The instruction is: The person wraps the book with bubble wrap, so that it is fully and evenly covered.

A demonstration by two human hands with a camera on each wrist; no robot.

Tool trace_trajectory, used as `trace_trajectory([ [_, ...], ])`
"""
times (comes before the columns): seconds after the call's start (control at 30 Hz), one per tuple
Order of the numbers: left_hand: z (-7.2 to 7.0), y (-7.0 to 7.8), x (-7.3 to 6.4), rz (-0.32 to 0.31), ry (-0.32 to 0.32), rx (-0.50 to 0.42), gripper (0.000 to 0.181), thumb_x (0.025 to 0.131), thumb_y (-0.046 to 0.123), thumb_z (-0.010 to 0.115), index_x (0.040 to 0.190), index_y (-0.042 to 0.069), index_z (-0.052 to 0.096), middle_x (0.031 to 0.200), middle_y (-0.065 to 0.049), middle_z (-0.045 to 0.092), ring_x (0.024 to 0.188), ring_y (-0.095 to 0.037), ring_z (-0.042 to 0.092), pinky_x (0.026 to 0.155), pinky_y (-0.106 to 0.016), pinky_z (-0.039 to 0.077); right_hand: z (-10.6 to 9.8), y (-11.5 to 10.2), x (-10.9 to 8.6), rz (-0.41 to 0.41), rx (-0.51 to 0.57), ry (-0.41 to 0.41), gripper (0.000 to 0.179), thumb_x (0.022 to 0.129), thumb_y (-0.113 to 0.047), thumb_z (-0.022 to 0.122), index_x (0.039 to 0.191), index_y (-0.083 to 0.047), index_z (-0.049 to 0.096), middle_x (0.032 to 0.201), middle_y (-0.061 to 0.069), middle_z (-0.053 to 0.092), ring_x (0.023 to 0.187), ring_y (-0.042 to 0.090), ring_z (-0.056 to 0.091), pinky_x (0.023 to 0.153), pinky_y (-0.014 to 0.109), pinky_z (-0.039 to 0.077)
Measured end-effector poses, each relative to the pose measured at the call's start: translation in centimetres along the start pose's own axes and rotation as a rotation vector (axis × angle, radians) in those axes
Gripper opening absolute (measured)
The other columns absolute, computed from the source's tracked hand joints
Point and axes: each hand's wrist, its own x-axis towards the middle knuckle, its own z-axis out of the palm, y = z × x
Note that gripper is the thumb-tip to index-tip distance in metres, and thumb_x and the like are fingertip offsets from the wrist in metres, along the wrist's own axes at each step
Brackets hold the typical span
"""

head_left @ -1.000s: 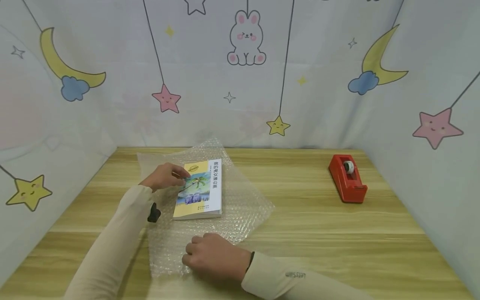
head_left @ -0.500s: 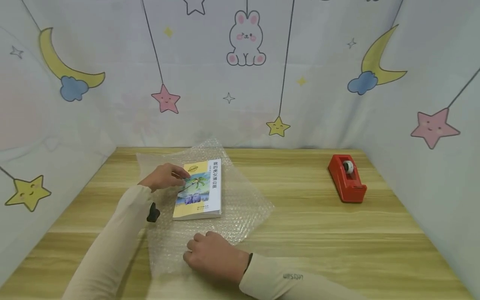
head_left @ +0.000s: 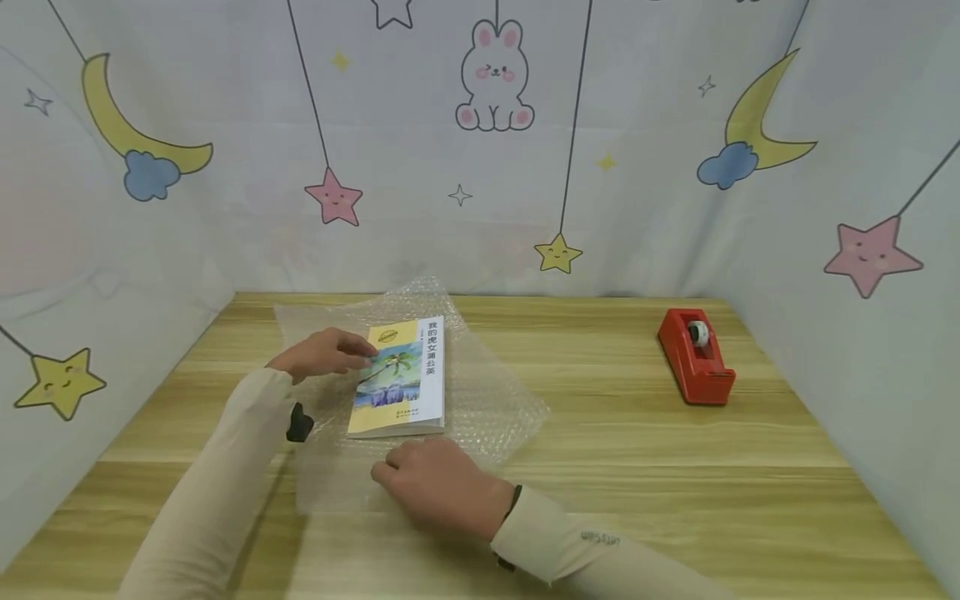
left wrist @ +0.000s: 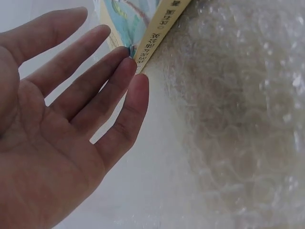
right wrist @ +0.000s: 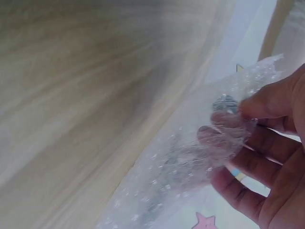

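A paperback book (head_left: 393, 379) with a yellow and white cover and a palm-tree picture lies on a clear sheet of bubble wrap (head_left: 491, 408). My left hand (head_left: 322, 354) rests at the book's left side, fingertips on its edge. In the left wrist view the fingers of that hand (left wrist: 81, 100) are nearly straight beside the book's spine (left wrist: 159, 31). In front of the book, my right hand (head_left: 446, 487) pinches the near edge of the bubble wrap. The right wrist view has the wrap (right wrist: 171, 164) between thumb and fingers, raised off the table.
A red tape dispenser (head_left: 693, 358) with a roll of tape stands at the right rear of the wooden table (head_left: 637, 467). A white printed curtain (head_left: 420, 150) with stars, moons and a rabbit encloses the back and both sides.
My right hand has lifted the near edge of the bubble wrap and moved it slightly away from me, toward the book. The left hand and the book have stayed nearly in place.
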Motion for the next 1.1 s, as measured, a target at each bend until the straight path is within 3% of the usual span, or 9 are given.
trace_trajectory([
  [0.1, -0.1, 0.1, -0.1, -0.02, -0.02, -0.001, 0.043, 0.103, 0.026, 0.055, 0.14, 0.005, 0.057, 0.151, -0.023, 0.05, 0.137, -0.041, 0.05, 0.108, -0.053, 0.048, -0.1, 0.8, -0.1, 0.024, 0.033, 0.037, 0.01, 0.098, -0.017, 0.06, 0.105, -0.023, 0.065, 0.09, -0.012, 0.07, 0.072, 0.001, 0.061, 0.054, 0.017, 0.044],
  [0.23, -0.4, 0.1, -0.4, 0.004, -0.057, -0.005, 0.044, 0.104, 0.027, 0.054, 0.142, 0.004, 0.055, 0.154, -0.024, 0.046, 0.14, -0.043, 0.046, 0.109, -0.055, 0.046, -0.3, 1.9, -0.2, 0.066, 0.103, 0.101, 0.008, 0.099, -0.012, 0.059, 0.101, -0.02, 0.062, 0.084, -0.011, 0.068, 0.067, 0.001, 0.055, 0.055, 0.016, 0.041],
  [0.37, -0.4, 0.4, -0.7, 0.011, -0.091, -0.001, 0.047, 0.104, 0.029, 0.053, 0.144, 0.004, 0.053, 0.156, -0.024, 0.043, 0.141, -0.043, 0.044, 0.11, -0.054, 0.045, -0.1, 2.8, -0.4, 0.082, 0.155, 0.214, 0.008, 0.099, -0.011, 0.06, 0.098, -0.018, 0.063, 0.082, -0.01, 0.069, 0.065, 0.001, 0.053, 0.056, 0.015, 0.04],
  [0.5, -0.4, 0.4, -0.9, 0.001, -0.119, 0.018, 0.048, 0.105, 0.028, 0.05, 0.146, 0.003, 0.05, 0.157, -0.025, 0.04, 0.142, -0.044, 0.042, 0.112, -0.054, 0.044, 0.2, 3.3, -0.3, 0.094, 0.206, 0.314, 0.005, 0.099, -0.013, 0.062, 0.099, -0.017, 0.064, 0.082, -0.008, 0.071, 0.064, 0.001, 0.055, 0.056, 0.014, 0.043],
  [0.6, -0.5, 0.3, -1.0, 0.012, -0.137, 0.035, 0.048, 0.106, 0.026, 0.047, 0.147, 0.001, 0.048, 0.159, -0.024, 0.037, 0.144, -0.044, 0.04, 0.114, -0.055, 0.041, 0.3, 3.7, -0.2, 0.118, 0.243, 0.326, 0.006, 0.098, -0.013, 0.063, 0.104, -0.015, 0.064, 0.088, -0.007, 0.074, 0.069, 0.002, 0.063, 0.06, 0.015, 0.049],
  [0.8, -0.6, 0.3, -0.9, 0.042, -0.162, 0.076, 0.047, 0.106, 0.025, 0.047, 0.147, 0.001, 0.049, 0.163, -0.021, 0.032, 0.146, -0.044, 0.037, 0.115, -0.058, 0.038, -0.2, 4.4, -0.2, 0.156, 0.315, 0.226, 0.015, 0.099, -0.011, 0.062, 0.113, -0.013, 0.06, 0.102, -0.004, 0.076, 0.08, 0.006, 0.07, 0.067, 0.016, 0.054],
  [0.93, -0.7, 0.3, -1.1, 0.044, -0.158, 0.1, 0.047, 0.106, 0.025, 0.047, 0.147, 0.001, 0.049, 0.163, -0.021, 0.031, 0.146, -0.045, 0.036, 0.115, -0.059, 0.038, -0.7, 4.3, -0.1, 0.212, 0.401, 0.086, 0.022, 0.095, -0.011, 0.067, 0.116, -0.012, 0.062, 0.102, -0.002, 0.074, 0.085, 0.008, 0.068, 0.072, 0.018, 0.054],
  [1.03, -0.6, 0.3, -1.2, 0.038, -0.157, 0.109, 0.047, 0.106, 0.025, 0.046, 0.147, 0.002, 0.049, 0.163, -0.02, 0.031, 0.146, -0.046, 0.035, 0.114, -0.06, 0.037, -0.8, 4.2, 0.0, 0.266, 0.405, -0.05, 0.022, 0.093, -0.016, 0.07, 0.115, -0.014, 0.067, 0.103, -0.003, 0.072, 0.085, 0.007, 0.063, 0.073, 0.02, 0.052],
  [1.1, -0.5, 0.3, -1.3, 0.023, -0.151, 0.116, 0.048, 0.106, 0.027, 0.047, 0.147, 0.003, 0.05, 0.163, -0.019, 0.031, 0.147, -0.046, 0.033, 0.115, -0.062, 0.036, -0.7, 4.1, 0.0, 0.277, 0.392, -0.094, 0.017, 0.094, -0.018, 0.07, 0.111, -0.015, 0.07, 0.102, -0.004, 0.071, 0.083, 0.007, 0.061, 0.072, 0.021, 0.052],
])
